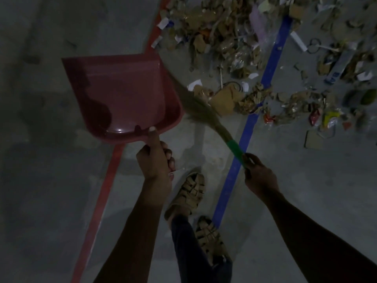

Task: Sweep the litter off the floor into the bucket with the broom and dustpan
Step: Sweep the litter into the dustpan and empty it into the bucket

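My left hand [156, 160] grips the handle of a red dustpan [122, 94], thumb on its rear rim; the pan is held up and nothing lies in it. My right hand [258, 172] grips the green handle of a grass broom [206, 113]. The broom's blurred bristles reach toward the dustpan's right edge. Litter [230, 41] of cardboard scraps, paper and wrappers lies heaped at the top and right of the floor. A bucket is not in view.
A red tape line [104, 193] and a blue tape line [230, 180] run along the grey concrete floor. My two sandalled feet [189, 193] stand between them. A loose cardboard piece [314, 139] lies at the right.
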`<state>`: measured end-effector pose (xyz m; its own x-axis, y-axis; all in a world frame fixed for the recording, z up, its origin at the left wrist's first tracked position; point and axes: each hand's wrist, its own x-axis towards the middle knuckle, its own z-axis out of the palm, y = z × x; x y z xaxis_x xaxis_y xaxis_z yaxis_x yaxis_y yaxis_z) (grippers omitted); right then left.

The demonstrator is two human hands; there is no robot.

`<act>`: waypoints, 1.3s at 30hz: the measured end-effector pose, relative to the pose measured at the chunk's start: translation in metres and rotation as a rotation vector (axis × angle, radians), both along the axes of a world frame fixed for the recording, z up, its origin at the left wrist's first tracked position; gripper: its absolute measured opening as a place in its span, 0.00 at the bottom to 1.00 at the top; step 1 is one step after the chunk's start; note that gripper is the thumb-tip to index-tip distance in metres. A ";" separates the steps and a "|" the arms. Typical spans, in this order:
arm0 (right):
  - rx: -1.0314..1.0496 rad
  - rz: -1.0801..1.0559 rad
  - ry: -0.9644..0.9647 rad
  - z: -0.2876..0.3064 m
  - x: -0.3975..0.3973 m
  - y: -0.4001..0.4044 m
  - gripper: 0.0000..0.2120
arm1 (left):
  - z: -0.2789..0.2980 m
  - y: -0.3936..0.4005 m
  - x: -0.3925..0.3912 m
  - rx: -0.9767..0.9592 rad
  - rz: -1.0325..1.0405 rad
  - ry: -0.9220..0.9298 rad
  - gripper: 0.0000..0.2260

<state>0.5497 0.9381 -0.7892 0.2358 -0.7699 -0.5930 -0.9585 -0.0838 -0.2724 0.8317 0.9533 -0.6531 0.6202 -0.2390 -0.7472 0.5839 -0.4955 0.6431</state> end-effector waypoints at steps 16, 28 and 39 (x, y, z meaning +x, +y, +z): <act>-0.390 -0.066 -0.210 0.012 0.079 -0.054 0.25 | -0.010 -0.072 0.073 0.010 -0.124 0.084 0.25; -0.243 0.070 -0.289 0.014 0.121 -0.042 0.25 | -0.020 -0.057 0.148 -0.366 -0.228 0.597 0.20; -0.205 -0.012 -0.320 0.045 0.268 -0.001 0.25 | -0.015 -0.006 0.279 -0.197 -0.225 0.593 0.26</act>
